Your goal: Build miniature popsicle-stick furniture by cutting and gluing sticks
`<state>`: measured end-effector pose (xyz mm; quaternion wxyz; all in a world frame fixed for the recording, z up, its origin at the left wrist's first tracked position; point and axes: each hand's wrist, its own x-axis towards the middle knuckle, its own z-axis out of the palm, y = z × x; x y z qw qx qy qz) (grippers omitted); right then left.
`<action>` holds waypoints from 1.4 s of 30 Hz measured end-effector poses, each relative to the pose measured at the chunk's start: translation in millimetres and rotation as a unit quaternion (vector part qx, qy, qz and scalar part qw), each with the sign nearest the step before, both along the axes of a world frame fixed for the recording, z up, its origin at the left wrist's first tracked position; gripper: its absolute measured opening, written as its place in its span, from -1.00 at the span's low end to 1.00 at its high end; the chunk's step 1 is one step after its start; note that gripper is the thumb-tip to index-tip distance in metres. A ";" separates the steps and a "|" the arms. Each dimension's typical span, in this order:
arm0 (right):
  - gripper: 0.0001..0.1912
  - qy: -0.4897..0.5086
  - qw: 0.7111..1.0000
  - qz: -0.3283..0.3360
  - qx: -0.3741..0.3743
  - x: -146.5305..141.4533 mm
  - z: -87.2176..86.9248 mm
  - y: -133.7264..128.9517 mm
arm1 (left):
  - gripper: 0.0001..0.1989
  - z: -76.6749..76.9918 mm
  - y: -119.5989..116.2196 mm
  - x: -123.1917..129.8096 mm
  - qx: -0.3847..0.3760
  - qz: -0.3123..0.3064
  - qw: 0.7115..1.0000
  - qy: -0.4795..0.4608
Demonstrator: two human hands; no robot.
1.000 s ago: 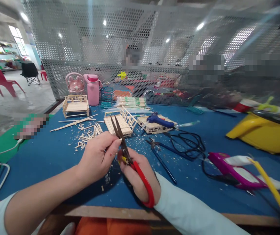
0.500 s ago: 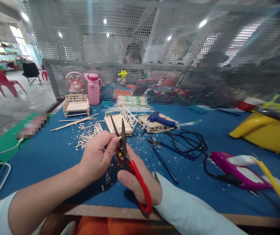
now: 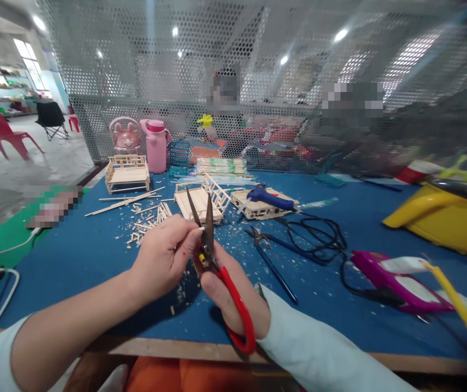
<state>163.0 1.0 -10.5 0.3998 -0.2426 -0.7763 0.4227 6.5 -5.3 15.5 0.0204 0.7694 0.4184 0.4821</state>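
Observation:
My left hand (image 3: 164, 256) is closed in a pinch on a small pale wooden stick (image 3: 201, 230), whose tip shows between thumb and finger. In my right hand (image 3: 235, 294) are red-handled scissors (image 3: 239, 316), blades parted and pointing away from me, next to the stick's tip. Just beyond the blades sits a small stick-built frame with a slatted base (image 3: 190, 202). Cut stick pieces (image 3: 164, 212) lie in a loose pile behind my left hand.
Another stick model (image 3: 127, 175) and a pink bottle (image 3: 157, 149) stand at the back left. Blue-handled pliers (image 3: 276, 275), a blue glue gun (image 3: 270, 198) and a black cable lie right. A yellow container (image 3: 441, 218) is far right. A person is behind the mesh.
The scissors and both hands have shifted very slightly in the view. My grips look the same, and the blades remain parted beside the stick's tip.

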 end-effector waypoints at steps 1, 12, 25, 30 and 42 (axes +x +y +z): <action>-0.59 -0.007 1.000 -0.014 -0.009 -0.2 -0.3 -0.4 | -0.71 0.4 -0.1 0.1 0.004 -0.002 1.000 0.002; -0.65 0.004 0.998 -0.027 -0.057 -3.4 0.1 0.1 | -0.76 -6.5 1.7 0.2 0.001 0.000 0.999 -0.035; -0.31 0.019 0.998 0.054 0.020 -1.4 6.2 -0.5 | -0.76 -6.8 -1.7 1.8 0.005 -0.034 0.997 -0.069; -0.36 -0.011 1.000 -0.008 0.021 1.5 4.1 -0.1 | -0.78 -5.5 -1.6 1.8 0.022 -0.031 0.998 -0.052; -0.61 -0.086 0.981 -0.161 -0.059 14.0 18.7 -3.0 | -0.75 -11.6 2.2 0.2 -0.070 -0.005 0.988 -0.136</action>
